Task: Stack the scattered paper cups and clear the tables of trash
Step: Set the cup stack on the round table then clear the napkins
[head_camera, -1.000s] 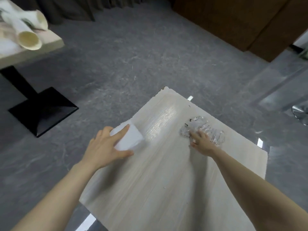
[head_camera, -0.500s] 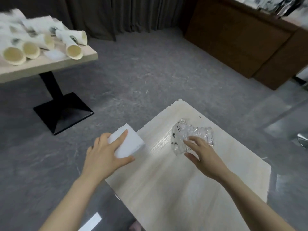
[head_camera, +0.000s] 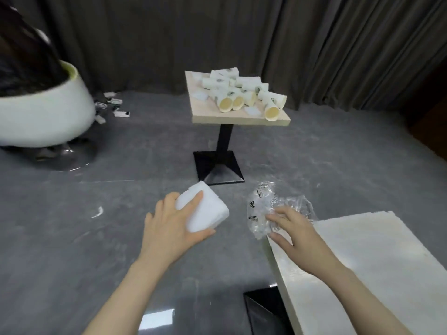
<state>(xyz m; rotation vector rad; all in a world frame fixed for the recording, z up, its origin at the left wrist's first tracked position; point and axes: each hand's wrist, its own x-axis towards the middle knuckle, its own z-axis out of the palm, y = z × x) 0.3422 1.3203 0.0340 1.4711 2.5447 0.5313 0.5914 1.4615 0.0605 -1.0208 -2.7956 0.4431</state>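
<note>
My left hand grips a white rectangular block, likely a tissue pack, held in the air over the grey floor. My right hand holds a crumpled clear plastic wrapper with black print, just off the corner of the near pale wooden table. Across the room a small pedestal table carries several paper cups lying on their sides, with a few white scraps among them.
The far table's black post and square base stand on the grey floor. A white tub chair on a chrome base is at the left, with small white items on the floor behind it. Dark curtains line the back wall.
Both hands lifted their items off the near table and swung left. The view turned left and up, bringing the cup-covered table to the centre.
</note>
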